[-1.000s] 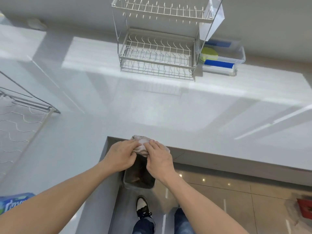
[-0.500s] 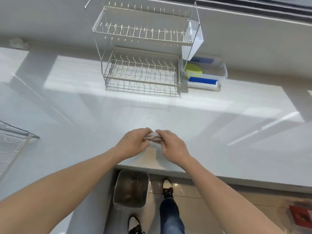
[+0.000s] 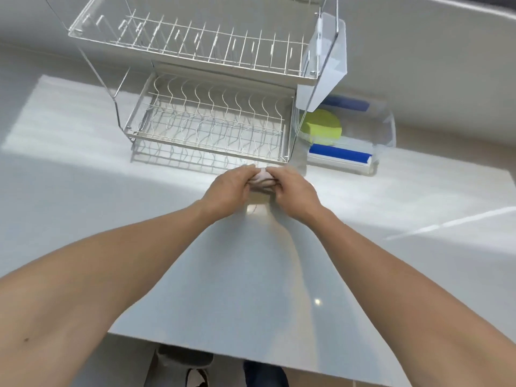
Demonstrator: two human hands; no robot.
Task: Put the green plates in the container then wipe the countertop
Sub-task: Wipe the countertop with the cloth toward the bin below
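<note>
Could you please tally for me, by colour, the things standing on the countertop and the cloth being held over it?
Silver: 1, the wire dish rack
Clear: 1, the container with blue clips
Green: 1 visible, a plate in the container; more may be stacked under it
White: 1, the cloth, gripped by the left hand and right hand
Total: 4

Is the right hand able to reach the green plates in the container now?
Probably not at once: the right hand grips the cloth with the left hand; the green plates lie beyond it.
</note>
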